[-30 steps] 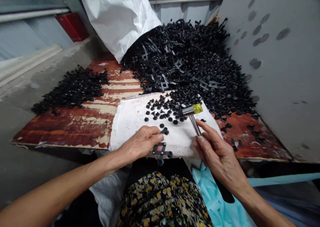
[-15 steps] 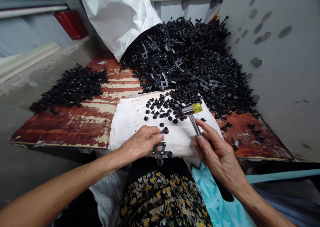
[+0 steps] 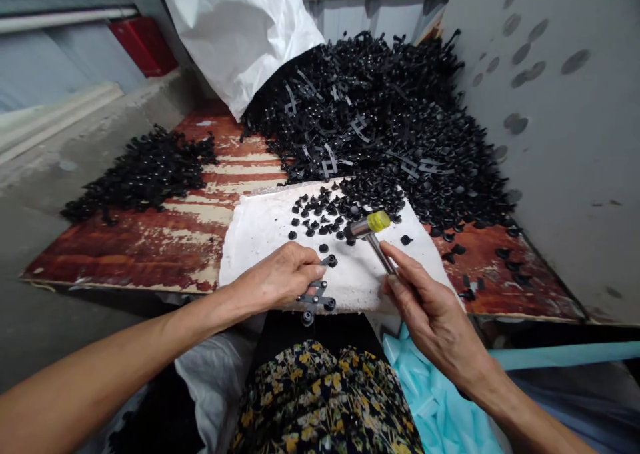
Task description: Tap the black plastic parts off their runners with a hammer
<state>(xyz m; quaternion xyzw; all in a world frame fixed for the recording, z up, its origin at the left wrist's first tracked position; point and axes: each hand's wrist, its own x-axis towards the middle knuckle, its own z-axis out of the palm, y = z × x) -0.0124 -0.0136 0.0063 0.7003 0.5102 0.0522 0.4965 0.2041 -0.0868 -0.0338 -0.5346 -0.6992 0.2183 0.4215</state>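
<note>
Head view: A seated person's left hand pinches a jointed black linkage at the near edge of a white cloth; the right hand grips a hammer (one face yellow) near scattered black studs.

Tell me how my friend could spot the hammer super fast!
Find the worn red-brown table, then the white sheet at its near edge. Over that sheet, the right hand holds the hammer. Its bright yellow end sets it apart from the small black pieces nearby.
</note>
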